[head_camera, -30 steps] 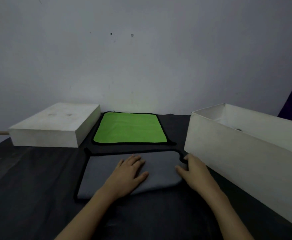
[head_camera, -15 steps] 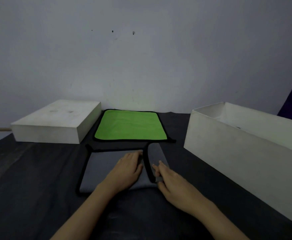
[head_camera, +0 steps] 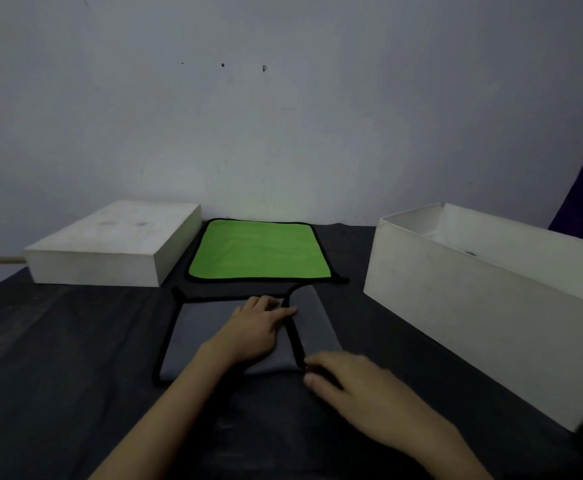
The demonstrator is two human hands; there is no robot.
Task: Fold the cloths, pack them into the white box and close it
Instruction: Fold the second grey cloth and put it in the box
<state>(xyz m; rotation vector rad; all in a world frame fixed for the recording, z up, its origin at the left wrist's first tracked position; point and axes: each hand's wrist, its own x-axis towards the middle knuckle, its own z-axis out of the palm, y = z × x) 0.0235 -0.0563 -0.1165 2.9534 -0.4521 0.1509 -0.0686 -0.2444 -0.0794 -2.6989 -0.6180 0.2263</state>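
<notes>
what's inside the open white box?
Mostly hidden: the box's near wall covers the interior. Only the inner far wall and a small dark spot show; what it is cannot be told.

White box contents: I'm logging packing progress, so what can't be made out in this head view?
- White box inside: near wall hides it.
- Grey cloth middle: left hand covers it.
- Right hand grip: too blurred to tell.
</notes>
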